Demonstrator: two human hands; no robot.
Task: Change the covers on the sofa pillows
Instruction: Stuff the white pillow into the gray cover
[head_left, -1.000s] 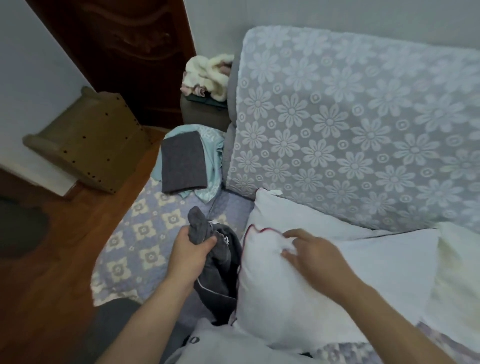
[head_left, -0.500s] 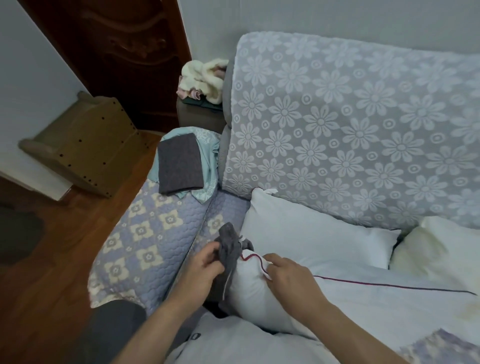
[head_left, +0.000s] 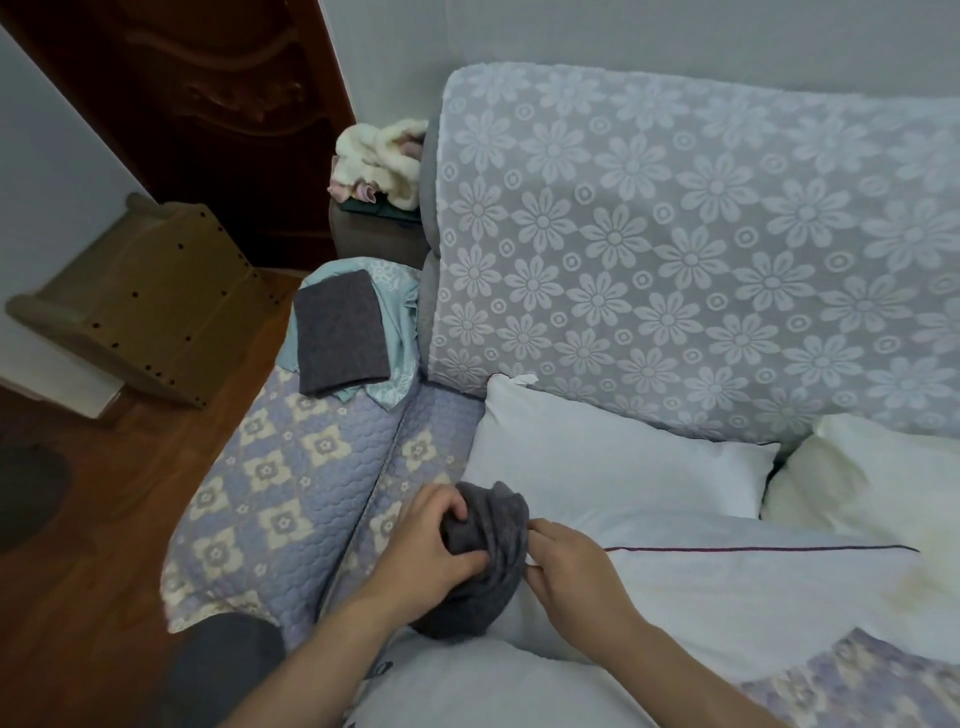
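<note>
A dark carved wooden door (head_left: 208, 104) fills the upper left of the frame, with a tan pegged wooden shelf piece (head_left: 145, 301) leaning below it over reddish wood flooring (head_left: 104, 519). Moving right, the sofa seat wears a lilac quilted pad with cream flower squares (head_left: 291, 493). Near its far end, at centre left, a folded dark grey knit cover (head_left: 340, 338) lies flat on a pale blue cloth (head_left: 397, 322), probably set aside as the next cover to go on.

At lower centre the left hand (head_left: 421, 551) grips a bunched dark grey knit pillow cover (head_left: 485, 551), thumb and fingers curled into its gathered folds, likely holding the mouth scrunched so it can be drawn over the pillow's end. The cover sits between the two hands, capping the near corner of a white pillow with thin dark red piping (head_left: 727, 587). Just right of it, the right hand (head_left: 571, 566) has its fingertips tucked at the cover's edge, pinching where fabric meets pillow; whether they hold cover or pillow cannot be told.

Behind lies a plain white pillow (head_left: 613, 462), with a cream pillow (head_left: 883, 478) at far right, under the grey floral lace backrest (head_left: 701, 249).
</note>
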